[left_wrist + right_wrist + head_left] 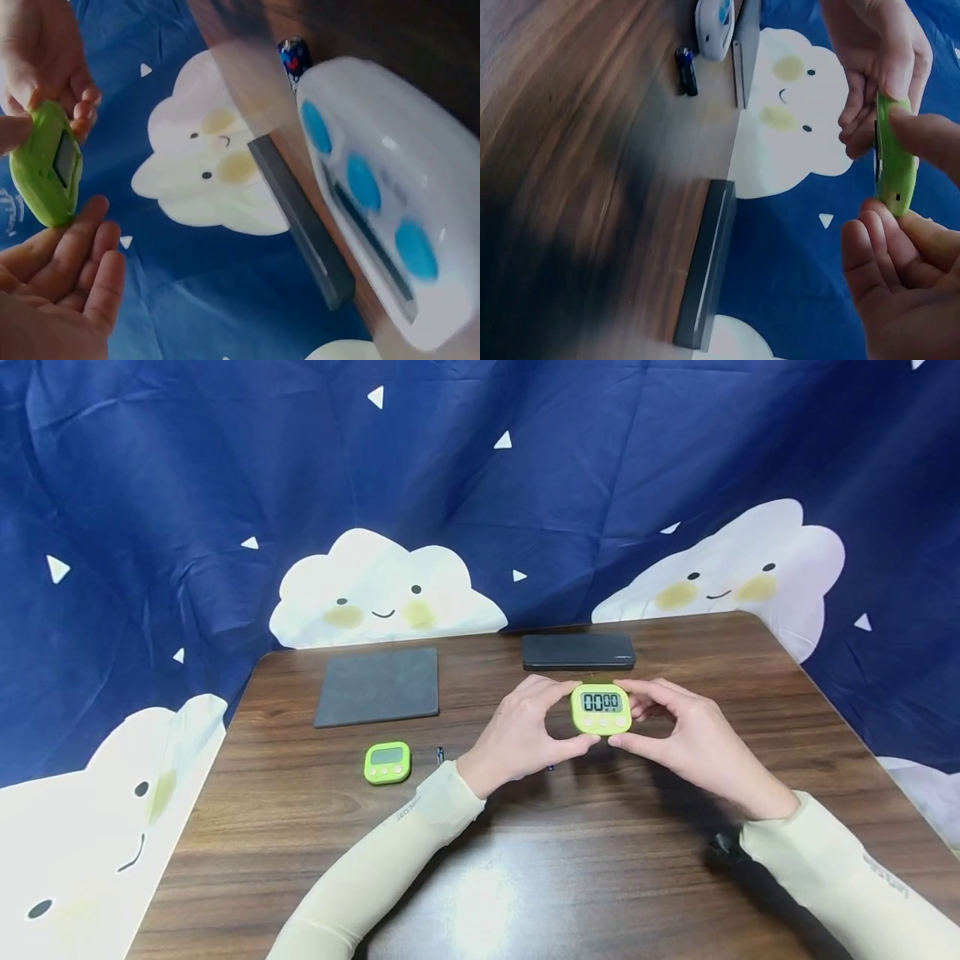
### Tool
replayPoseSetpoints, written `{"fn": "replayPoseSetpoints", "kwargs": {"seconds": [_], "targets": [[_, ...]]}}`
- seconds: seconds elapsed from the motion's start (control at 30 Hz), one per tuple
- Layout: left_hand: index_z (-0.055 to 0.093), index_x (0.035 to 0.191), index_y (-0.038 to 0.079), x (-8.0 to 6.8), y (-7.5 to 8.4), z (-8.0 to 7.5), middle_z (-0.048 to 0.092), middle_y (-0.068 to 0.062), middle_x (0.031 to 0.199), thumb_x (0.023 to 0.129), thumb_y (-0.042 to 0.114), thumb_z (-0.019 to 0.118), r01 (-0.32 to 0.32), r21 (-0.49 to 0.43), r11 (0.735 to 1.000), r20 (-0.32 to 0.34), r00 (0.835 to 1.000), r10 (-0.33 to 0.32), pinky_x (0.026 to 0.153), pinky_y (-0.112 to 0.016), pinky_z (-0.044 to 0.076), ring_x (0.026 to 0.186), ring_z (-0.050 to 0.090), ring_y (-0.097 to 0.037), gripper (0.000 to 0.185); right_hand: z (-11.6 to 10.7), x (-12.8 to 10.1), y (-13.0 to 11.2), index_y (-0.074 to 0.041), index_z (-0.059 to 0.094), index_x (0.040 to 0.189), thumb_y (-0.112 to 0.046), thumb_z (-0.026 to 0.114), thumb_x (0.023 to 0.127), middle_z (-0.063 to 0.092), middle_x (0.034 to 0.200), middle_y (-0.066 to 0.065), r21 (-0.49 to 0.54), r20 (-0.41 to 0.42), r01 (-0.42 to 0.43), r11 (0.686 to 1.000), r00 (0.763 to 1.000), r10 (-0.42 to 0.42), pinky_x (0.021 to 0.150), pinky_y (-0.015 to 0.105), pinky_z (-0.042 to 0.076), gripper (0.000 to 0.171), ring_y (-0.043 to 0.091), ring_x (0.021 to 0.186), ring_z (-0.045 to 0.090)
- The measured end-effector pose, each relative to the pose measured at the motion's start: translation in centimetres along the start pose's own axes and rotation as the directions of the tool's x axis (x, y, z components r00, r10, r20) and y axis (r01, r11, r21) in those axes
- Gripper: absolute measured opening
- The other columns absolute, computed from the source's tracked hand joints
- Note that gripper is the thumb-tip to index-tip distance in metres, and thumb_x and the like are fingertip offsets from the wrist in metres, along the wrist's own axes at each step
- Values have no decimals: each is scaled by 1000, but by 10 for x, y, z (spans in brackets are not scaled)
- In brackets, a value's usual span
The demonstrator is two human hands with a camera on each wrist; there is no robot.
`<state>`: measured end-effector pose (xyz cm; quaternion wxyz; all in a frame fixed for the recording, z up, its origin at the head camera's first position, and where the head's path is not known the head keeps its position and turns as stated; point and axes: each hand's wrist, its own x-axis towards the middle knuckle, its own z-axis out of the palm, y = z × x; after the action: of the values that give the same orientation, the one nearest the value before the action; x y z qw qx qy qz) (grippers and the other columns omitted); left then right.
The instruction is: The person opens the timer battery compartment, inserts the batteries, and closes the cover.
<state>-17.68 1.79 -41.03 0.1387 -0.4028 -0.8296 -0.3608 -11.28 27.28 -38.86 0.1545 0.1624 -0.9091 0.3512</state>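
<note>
In the head view, a green digital timer (602, 723) reading 00 00 is held up above the table, its screen facing me. My left hand (517, 731) pinches its left side between thumb and fingers. On the other side my right hand (686, 727) grips it the same way, thumb at the lower edge. The left wrist view shows the timer (45, 169) at a slant between both hands; the right wrist view has the timer (895, 161) edge-on. A second green timer (387, 762) with a blank screen lies on the table, left of my left hand.
A dark flat slab (378, 687) and a black box-like case (577, 652) lie toward the table's far edge. One small battery (440, 756) is beside the second timer. The left wrist view shows a whitish device (397, 202) with blue buttons. A patterned blue curtain (450, 460) hangs behind.
</note>
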Motion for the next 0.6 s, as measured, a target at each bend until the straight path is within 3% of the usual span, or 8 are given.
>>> {"fn": "replayPoseSetpoints", "kwargs": {"seconds": [0.23, 0.43, 0.6], "targets": [[76, 140, 10, 6, 4, 16, 82, -3, 123, 86, 44, 98, 39, 54, 998, 12, 999, -40, 101, -34, 63, 117, 72, -18, 67, -8, 1, 17, -14, 76, 140, -21, 102, 83, 79, 104, -3, -33, 66, -45, 998, 997, 47, 85, 7, 52, 63, 11, 93, 70], [75, 142, 12, 15, 10, 29, 82, -1, 129, 92, 48, 91, 108, 133, 985, 160, 979, -128, 100, -31, 61, 117, 72, -16, 64, -12, -4, 34, -13, 76, 139, -27, 100, 86, 78, 101, -4, -62, 128, -116, 991, 984, 123, 82, 11, 51, 61, 10, 92, 67], [79, 134, 12, 20, 13, 40, 85, 0, 117, 92, 45, 89, 128, 179, 976, 245, 955, -170, 86, -27, 58, 102, 70, -15, 54, -11, -7, 47, -11, 75, 140, -31, 98, 89, 76, 101, -2, -66, 220, -194, 979, 954, 204, 79, 17, 54, 60, 11, 92, 67]]}}
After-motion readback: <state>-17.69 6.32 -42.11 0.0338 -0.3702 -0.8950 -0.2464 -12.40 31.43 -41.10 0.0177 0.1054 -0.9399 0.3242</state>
